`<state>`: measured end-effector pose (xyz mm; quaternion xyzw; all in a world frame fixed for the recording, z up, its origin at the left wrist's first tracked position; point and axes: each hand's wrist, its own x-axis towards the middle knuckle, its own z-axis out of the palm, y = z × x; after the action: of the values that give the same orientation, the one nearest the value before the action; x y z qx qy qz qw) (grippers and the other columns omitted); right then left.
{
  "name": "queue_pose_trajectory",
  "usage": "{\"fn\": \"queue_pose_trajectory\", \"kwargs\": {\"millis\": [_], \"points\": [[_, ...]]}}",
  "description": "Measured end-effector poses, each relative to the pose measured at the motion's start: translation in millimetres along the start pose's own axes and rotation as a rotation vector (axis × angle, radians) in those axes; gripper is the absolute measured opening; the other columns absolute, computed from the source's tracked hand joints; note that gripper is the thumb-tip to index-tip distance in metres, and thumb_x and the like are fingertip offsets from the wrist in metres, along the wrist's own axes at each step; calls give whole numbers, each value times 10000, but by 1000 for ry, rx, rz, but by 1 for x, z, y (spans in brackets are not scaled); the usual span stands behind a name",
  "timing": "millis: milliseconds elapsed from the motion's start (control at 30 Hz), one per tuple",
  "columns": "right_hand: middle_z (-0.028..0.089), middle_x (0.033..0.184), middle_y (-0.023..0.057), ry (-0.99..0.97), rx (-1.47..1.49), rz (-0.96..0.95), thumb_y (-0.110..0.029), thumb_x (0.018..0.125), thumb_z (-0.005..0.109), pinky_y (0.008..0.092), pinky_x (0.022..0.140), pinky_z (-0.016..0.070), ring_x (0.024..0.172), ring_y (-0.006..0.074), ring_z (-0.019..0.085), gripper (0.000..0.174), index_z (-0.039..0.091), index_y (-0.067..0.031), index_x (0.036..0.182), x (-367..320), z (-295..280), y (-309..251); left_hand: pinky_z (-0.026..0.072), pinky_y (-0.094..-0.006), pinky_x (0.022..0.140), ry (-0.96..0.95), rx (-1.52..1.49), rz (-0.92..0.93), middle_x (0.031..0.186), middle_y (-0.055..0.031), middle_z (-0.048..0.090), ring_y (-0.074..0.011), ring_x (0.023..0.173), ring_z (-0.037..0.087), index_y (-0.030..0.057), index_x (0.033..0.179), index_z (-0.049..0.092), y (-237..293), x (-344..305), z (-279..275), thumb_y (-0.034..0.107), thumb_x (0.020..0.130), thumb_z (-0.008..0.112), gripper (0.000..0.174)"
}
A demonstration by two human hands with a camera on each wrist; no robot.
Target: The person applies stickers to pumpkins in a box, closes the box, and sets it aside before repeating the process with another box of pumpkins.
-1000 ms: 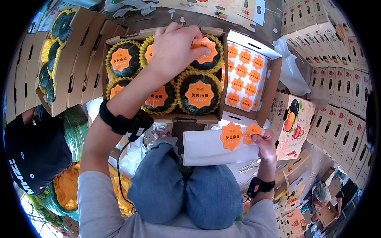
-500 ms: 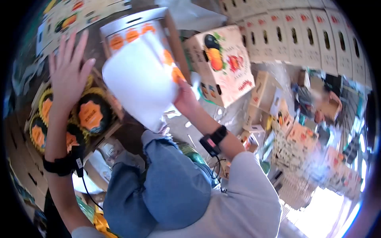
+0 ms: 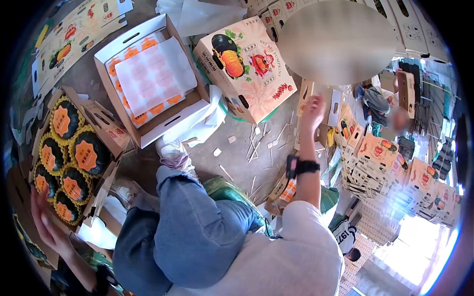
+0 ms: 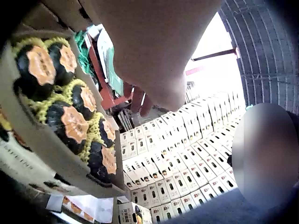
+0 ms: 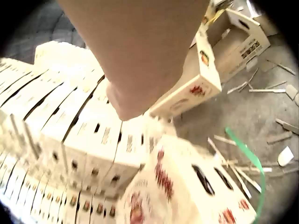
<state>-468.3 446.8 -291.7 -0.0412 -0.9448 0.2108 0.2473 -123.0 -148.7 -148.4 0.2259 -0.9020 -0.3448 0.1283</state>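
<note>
My left hand point(image 3: 47, 222) is held at the near-left edge of a carton point(image 3: 109, 170) of dark green pumpkins point(image 3: 89, 152), its fingers extended and holding nothing. The pumpkins wear yellow foam nets and orange scalloped stickers point(image 3: 62, 122); the left wrist view shows them too. Out to the right, my right hand point(image 3: 313, 112) is raised over the floor, slightly blurred, with nothing in it. A white backing sheet point(image 3: 150, 74) lies on orange sticker sheets point(image 3: 140, 120) inside an open box point(image 3: 192, 109). In the right wrist view the fingers are mostly hidden behind the wrist.
A closed printed pumpkin carton point(image 3: 264, 93) stands right of the sticker box. Cardboard scraps point(image 3: 259, 145) litter the floor. Rows of cartons point(image 4: 182, 172) are stacked behind. Flattened printed cardboard point(image 3: 74, 37) lies at the far left. Other people point(image 3: 377, 103) are at the right.
My right hand has let go of the backing sheet, which now lies in the sticker box, and has moved right. My left hand has left the pumpkins' tops and drawn back. The head view has turned right.
</note>
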Motion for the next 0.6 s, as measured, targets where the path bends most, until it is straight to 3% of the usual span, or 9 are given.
{"fn": "queue_pose_trajectory", "kwargs": {"millis": [67,100,133,200,233,300,467,500,600], "points": [[633,889,172,1,-322,62,-314,868,507,449,758,487,874,356,614,380,579,3,1066,18,16,63,301,-417,1041,-79,-147,-22,1295,-177,475,-276,1211,455,3,1355,374,9,-42,-9,465,974,275,607],[637,929,183,-187,-461,193,-354,860,506,458,774,485,906,366,611,420,568,-12,1096,15,30,103,317,-419,1025,-146,-267,-159,1252,-179,508,-274,1180,479,-18,1339,384,12,-67,-8,617,910,292,771],[637,965,189,-314,-526,285,-389,851,507,466,788,481,931,374,607,450,559,-29,1115,16,33,108,326,-421,1016,-243,-583,-336,1245,-186,512,-279,1160,493,-40,1319,397,5,-91,-5,705,848,319,885],[630,1033,198,-528,-592,413,-454,830,508,482,814,474,974,391,596,499,546,-66,1141,13,32,101,335,-403,1011,-544,-508,-438,1189,-194,550,-284,1142,499,-77,1208,496,61,-98,13,751,808,319,936],[625,1064,200,-608,-588,454,-485,819,508,490,825,470,992,399,589,518,541,-87,1148,8,30,88,344,-384,1006,-448,-736,-486,1134,-195,579,-274,1110,519,-76,1154,536,69,-109,28,724,832,308,892],[632,1041,192,-510,-571,467,-464,823,504,496,817,468,962,405,596,464,556,-109,1118,3,29,73,356,-367,995,-323,-850,-459,1111,-196,587,-265,1071,539,-66,1134,548,81,-112,41,671,871,294,823],[639,958,198,-63,-406,488,-457,832,480,493,758,481,875,402,611,422,582,-104,1040,17,-41,90,392,-321,924,-338,-851,-536,1057,-175,600,-237,1005,555,-66,1090,563,84,-105,47,633,885,289,779],[643,917,199,-33,-282,471,-419,858,501,469,713,495,795,355,625,395,598,-72,1018,26,-74,88,394,-313,920,-336,-859,-542,1056,-173,599,-231,996,555,-62,1093,562,86,-105,48,627,889,289,768],[625,956,123,255,250,563,-364,891,529,417,713,496,822,252,596,389,607,-8,1028,31,-162,102,390,-321,917,-286,-951,-599,1012,-147,596,-223,966,553,-26,1075,563,89,-111,49,534,929,294,638]]}}
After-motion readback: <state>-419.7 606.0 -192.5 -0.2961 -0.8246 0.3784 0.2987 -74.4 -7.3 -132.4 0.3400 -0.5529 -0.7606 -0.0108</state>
